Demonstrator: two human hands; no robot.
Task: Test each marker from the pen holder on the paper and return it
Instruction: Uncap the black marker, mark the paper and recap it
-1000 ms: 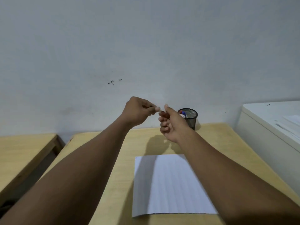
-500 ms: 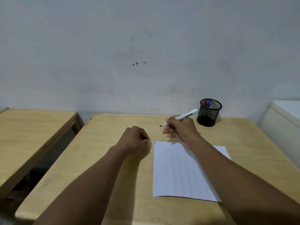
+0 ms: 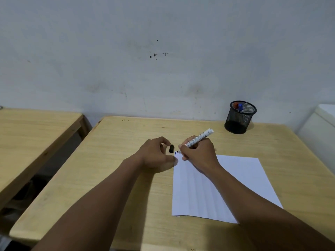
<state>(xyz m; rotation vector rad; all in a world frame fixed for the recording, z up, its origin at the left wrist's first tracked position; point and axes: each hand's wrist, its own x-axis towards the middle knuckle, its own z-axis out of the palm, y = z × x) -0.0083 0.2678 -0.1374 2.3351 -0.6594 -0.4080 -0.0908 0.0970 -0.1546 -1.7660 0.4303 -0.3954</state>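
My right hand (image 3: 198,153) grips an uncapped white marker (image 3: 199,138), its black tip at the top left corner of the white paper (image 3: 235,180), beside a short dark mark. The marker's black cap (image 3: 171,148) lies on the table just left of the tip. My left hand (image 3: 157,156) rests on the table beside the paper's left edge, fingers curled apart and just off the cap. A black mesh pen holder (image 3: 239,118) stands at the back right with red and blue capped markers (image 3: 239,106) inside.
The wooden table (image 3: 116,160) backs onto a pale wall. A second wooden table (image 3: 32,133) stands to the left across a gap. A white cabinet (image 3: 320,127) stands at the right edge.
Both hands came down from in front of the wall to the table. The cap came off the marker and now lies on the table. The marker tip dropped to the paper's corner.
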